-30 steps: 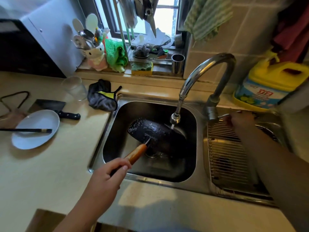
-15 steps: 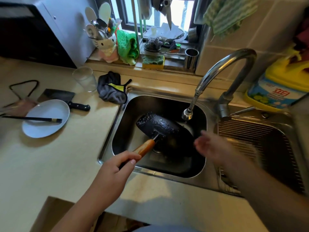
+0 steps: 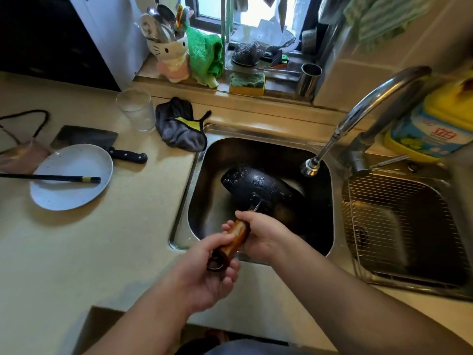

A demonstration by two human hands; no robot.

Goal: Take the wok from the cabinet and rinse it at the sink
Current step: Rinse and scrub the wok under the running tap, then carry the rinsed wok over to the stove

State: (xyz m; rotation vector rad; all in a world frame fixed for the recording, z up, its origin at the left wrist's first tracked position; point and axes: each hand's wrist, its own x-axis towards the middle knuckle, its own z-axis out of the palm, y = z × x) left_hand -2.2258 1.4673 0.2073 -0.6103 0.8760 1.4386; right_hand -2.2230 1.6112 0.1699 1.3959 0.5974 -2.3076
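I have both hands on the brown wooden handle point(image 3: 236, 238) of the black round-bottomed wok point(image 3: 258, 190). My left hand point(image 3: 204, 272) wraps the handle's dark butt end over the desk's point(image 3: 76, 252) front edge, fingers point(image 3: 225, 275) curled shut around it. My right hand point(image 3: 261, 234) grips the same handle nearer the pan, its fingers closed on the wood. The wok lies tilted inside the stainless steel sink basin point(image 3: 204, 175), underside up, wet and speckled, just beside the curved chrome faucet's point(image 3: 371, 108) nozzle; I cannot tell whether water is running. On the desk toward its left edge sits a white round plate point(image 3: 71, 175) with black chopsticks point(image 3: 51, 177) across it, a black-handled cleaver point(image 3: 97, 140) touching its far rim. A clear drinking glass point(image 3: 134, 108) and a grey crumpled cloth point(image 3: 179, 126) stand near the sink's back left corner.
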